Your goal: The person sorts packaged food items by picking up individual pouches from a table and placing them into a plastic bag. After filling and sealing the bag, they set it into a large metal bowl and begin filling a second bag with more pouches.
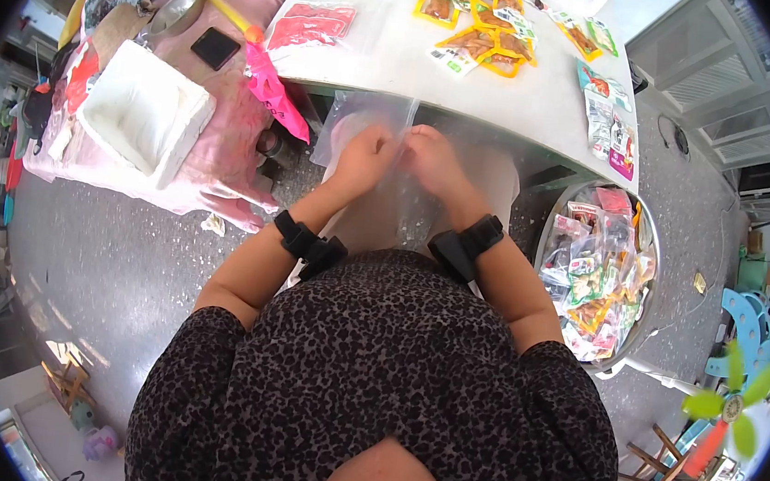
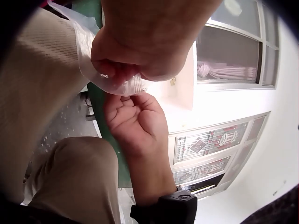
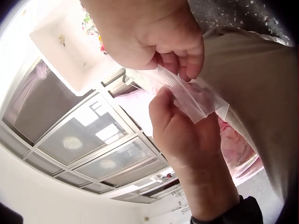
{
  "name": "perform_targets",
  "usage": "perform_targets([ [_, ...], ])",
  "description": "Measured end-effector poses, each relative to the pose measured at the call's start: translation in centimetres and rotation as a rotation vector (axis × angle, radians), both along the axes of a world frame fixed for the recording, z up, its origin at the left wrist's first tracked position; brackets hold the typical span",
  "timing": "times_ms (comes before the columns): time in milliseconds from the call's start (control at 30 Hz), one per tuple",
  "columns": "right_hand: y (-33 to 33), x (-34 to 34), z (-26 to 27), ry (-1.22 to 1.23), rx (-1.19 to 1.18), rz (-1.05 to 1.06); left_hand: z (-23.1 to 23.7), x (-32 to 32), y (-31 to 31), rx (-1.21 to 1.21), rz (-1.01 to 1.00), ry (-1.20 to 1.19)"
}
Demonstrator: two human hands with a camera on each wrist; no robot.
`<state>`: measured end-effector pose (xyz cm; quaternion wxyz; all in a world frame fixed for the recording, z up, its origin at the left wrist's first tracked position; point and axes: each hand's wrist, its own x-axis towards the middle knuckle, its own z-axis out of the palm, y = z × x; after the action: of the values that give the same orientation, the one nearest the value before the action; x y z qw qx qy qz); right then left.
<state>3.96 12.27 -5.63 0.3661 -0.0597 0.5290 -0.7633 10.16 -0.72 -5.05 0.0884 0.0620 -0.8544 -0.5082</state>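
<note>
A clear plastic bag (image 1: 388, 111) spreads over the lap at the table's near edge in the head view. My left hand (image 1: 365, 160) pinches its edge with curled fingers, and my right hand (image 1: 434, 162) pinches the same edge close beside it. Seen from the left wrist, the bag (image 2: 110, 84) hangs between the two hands, its ribbed edge by the fingertips. The right wrist view shows the bag's folded plastic (image 3: 187, 95) held between the fingers of both hands; some fingertips are hidden behind it.
Yellow-edged food packs (image 1: 490, 19) and a red meat pack (image 1: 313, 28) lie on the white table (image 1: 374, 68). At the right stands a metal basin (image 1: 651, 266) full of packs. A white foam box (image 1: 187, 129) and a phone (image 1: 215, 48) rest on pink cloth at the left.
</note>
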Motion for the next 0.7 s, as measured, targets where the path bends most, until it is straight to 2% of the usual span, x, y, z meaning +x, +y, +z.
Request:
perform_targets([
  [67, -0.2, 0.3, 0.5, 0.065, 0.041, 0.014, 0.9, 0.4, 0.6, -0.105, -0.023, -0.005],
  [167, -0.7, 0.6, 1.8, 0.108, 0.095, 0.032, 1.1, 0.5, 0.7, 0.001, -0.008, 0.091],
  [267, -1.2, 0.2, 2.3, 0.145, 0.091, 0.033, 1.9, 0.5, 0.2, -0.153, 0.044, 0.071],
  [367, -1.9, -0.9, 3.2, 0.157, 0.04, -0.027, 4.6, 0.2, -1.4, -0.511, 0.089, 0.368],
  [467, -3.0, -2.9, 4.6, 0.191, -0.039, -0.078, 8.7, -0.7, -2.1, -0.766, 0.139, 0.653],
  [600, -3.8, -4.9, 7.7, 0.299, -0.044, -0.153, 12.1, -3.5, -2.2, -0.909, 0.12, 0.828],
  [633, -3.9, -5.8, 7.4, 0.352, -0.004, -0.18, 11.7, -4.7, -2.4, -0.937, 0.112, 0.787],
  [700, -3.7, -8.4, 5.3, 0.818, 0.284, -0.224, 10.2, -7.4, -2.7, -0.972, 0.085, 0.623],
])
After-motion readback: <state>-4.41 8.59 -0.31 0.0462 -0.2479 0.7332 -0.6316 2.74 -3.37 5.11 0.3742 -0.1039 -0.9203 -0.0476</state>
